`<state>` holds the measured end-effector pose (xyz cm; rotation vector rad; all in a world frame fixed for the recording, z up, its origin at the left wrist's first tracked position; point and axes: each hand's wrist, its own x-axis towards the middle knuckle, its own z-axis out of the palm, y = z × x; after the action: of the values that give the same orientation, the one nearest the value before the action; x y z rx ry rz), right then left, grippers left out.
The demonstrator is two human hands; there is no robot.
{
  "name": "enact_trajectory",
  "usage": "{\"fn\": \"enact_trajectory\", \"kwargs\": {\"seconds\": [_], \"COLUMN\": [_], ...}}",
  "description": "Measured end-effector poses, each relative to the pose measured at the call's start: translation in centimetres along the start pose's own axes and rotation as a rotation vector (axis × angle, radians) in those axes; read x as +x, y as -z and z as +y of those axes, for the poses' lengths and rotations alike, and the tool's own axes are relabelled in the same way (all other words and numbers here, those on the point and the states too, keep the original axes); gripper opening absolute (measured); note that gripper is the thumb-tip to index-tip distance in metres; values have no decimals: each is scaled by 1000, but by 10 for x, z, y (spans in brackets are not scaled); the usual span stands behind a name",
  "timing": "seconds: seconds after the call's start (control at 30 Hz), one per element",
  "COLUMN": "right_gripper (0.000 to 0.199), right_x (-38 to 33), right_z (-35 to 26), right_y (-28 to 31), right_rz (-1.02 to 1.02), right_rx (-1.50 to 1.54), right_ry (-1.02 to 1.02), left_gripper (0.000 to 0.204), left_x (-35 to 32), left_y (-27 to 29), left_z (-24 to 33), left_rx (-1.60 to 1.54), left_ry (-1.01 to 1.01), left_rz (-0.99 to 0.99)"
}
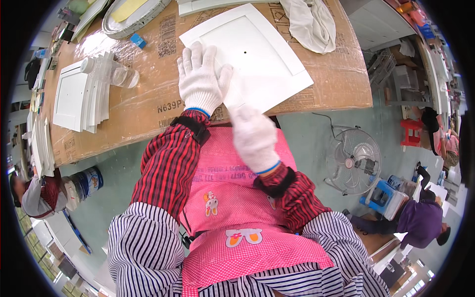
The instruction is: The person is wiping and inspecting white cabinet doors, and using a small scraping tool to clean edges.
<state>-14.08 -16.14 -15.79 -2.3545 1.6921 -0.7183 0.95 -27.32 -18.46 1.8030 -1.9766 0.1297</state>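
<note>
A white square panel (pixel 269 62) with a recessed middle and a small dark hole lies on the cardboard-covered table in front of me. My left hand (pixel 202 79), in a white knitted glove, rests flat on the panel's left edge with its fingers stretched out. At the panel's near corner is my right hand (pixel 254 133), gloved the same way and smeared by motion. Its fingers blur into the white of the panel, so whether it holds anything cannot be made out.
On the table (pixel 143 116) stand a row of white panels (pixel 81 96), a clear bottle (pixel 123 75), a blue block (pixel 138 40), a round tub (pixel 123 30) and a white cloth (pixel 310 24). A floor fan (pixel 352 161) stands right; co-workers (pixel 420 222) are at both sides.
</note>
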Motion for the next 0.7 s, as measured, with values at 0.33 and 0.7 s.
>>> {"fn": "enact_trajectory", "kwargs": {"seconds": [0.33, 0.7], "right_gripper": [22, 26], "right_x": [12, -15], "right_z": [127, 54], "right_y": [30, 43], "right_rz": [260, 264], "right_rx": [-180, 297], "right_ry": [-89, 163], "left_gripper": [80, 82], "left_x": [24, 52], "left_y": [47, 70], "left_z": [-36, 1], "left_rx": [6, 89], "left_ry": [-305, -665], "left_rz": [-483, -551]}}
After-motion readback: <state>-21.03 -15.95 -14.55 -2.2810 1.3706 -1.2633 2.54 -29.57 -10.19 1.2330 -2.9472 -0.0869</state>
